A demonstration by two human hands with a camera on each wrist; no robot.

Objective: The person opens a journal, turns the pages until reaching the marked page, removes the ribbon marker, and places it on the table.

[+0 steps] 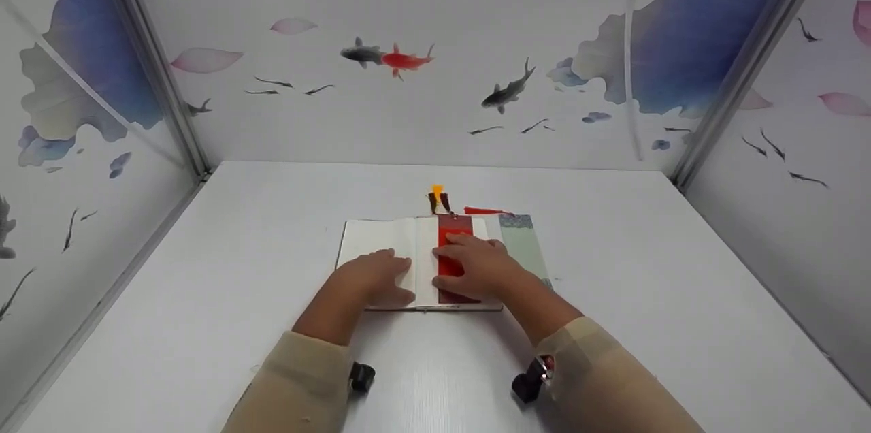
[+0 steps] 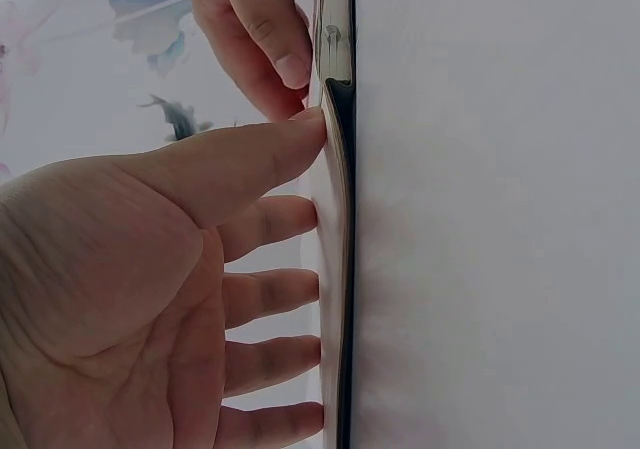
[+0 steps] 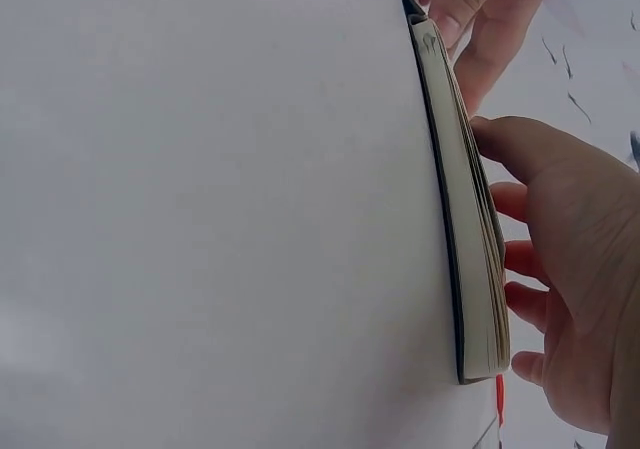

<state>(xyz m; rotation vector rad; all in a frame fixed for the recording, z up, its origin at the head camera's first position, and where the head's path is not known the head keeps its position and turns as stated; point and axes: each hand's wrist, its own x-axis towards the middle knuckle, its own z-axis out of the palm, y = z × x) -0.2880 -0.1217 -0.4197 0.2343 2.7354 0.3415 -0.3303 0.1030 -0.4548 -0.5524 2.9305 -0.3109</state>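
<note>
An open notebook (image 1: pixel 427 235) with blank cream pages lies flat on the white table. On its right page is a red bookmark (image 1: pixel 455 222) with dark tassels at the top. My right hand (image 1: pixel 480 266) rests on the bookmark and that page, fingertips pressing down. Over the left page, my left hand (image 1: pixel 374 276) lies with its fingertips touching the paper. In the left wrist view the left fingers (image 2: pixel 270 294) reach straight down to the page. The right wrist view shows the thick page block (image 3: pixel 470 219) beneath the right fingers (image 3: pixel 527 259).
Right of the notebook lies a pale green booklet or card (image 1: pixel 524 246) with patterned ends. A red tassel (image 1: pixel 486 210) and an orange tassel top (image 1: pixel 437 189) lie beyond the notebook. Printed panels (image 1: pixel 435 106) with fish stand around the table (image 1: pixel 272 215).
</note>
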